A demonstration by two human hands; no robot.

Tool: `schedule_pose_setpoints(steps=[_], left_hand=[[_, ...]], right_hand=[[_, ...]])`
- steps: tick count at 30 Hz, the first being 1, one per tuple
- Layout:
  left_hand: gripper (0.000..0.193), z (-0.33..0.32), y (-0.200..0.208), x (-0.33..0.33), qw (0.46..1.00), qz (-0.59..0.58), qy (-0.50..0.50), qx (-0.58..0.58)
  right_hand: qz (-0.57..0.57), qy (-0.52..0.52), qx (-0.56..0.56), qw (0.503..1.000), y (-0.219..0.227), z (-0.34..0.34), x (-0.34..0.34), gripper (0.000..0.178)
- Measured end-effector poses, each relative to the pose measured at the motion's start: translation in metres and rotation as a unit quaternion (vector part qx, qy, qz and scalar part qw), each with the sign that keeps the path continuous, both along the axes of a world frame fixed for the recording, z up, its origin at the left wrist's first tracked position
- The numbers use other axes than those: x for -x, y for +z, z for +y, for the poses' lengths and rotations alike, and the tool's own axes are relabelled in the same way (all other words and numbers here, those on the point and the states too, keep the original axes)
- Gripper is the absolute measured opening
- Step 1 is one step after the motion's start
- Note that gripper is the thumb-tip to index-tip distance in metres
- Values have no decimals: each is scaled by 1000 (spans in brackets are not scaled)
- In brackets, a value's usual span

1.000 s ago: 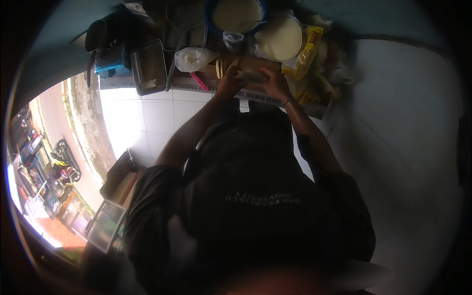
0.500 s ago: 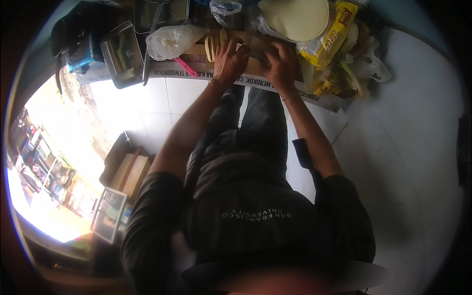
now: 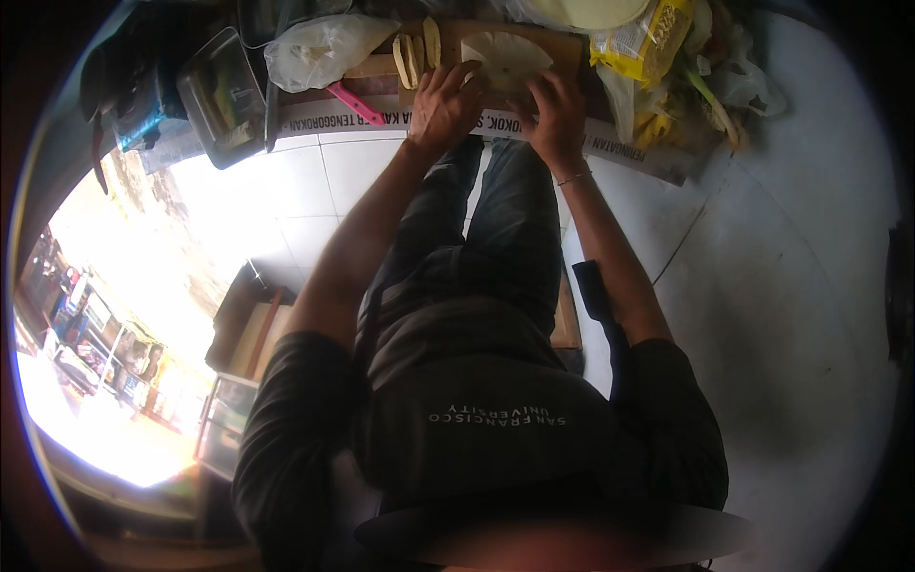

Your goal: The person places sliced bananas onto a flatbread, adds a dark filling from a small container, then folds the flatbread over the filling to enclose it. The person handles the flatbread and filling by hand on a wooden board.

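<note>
A thin, pale round wrapper (image 3: 507,55) lies on a brown board, its far edge fanned out and its near edge partly hidden by my hands. My left hand (image 3: 446,103) is closed at the wrapper's near left edge, fingers bent together over it. At the near right edge is my right hand (image 3: 557,116), fingers curved, with a gap between thumb and forefinger. Several pale yellow lengthwise slices (image 3: 412,59), which look like banana, stand just beyond my left hand. Left of them lies a knife with a pink handle (image 3: 355,102).
A white plastic bag (image 3: 319,52) and a clear rectangular tray (image 3: 227,100) are at the left. A pale round stack (image 3: 596,11) and a yellow packet (image 3: 648,43) sit at the right, beside peels (image 3: 658,126). A printed sheet (image 3: 610,145) runs along the front.
The view has shifted, so the things at the far edge sit higher. My hands have drawn nearer and apart a little, and the wrapper now shows spread out beyond them.
</note>
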State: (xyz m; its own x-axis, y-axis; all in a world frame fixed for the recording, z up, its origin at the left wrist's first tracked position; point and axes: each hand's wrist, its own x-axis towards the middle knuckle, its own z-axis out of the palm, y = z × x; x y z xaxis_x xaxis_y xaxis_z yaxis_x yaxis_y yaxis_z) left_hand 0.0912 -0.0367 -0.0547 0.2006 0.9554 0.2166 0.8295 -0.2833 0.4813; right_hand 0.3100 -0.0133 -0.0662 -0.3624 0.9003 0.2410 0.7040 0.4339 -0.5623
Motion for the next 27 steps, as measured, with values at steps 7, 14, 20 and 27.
schedule_pose_setpoints(steps=[7,14,20,27], left_hand=[[31,20,-5,-4,1000,13,-1,-10],[29,23,-1,-3,999,31,-21,-14],[29,2,-2,2,997,28,-64,-23],[25,-18,-4,5,998,20,-65,-18]], right_hand=[[-48,-4,-3,999,-4,19,0,42],[-39,19,7,999,8,28,2,33],[-20,8,9,1000,10,0,0,22],[-17,3,2,1000,3,-24,-4,22]])
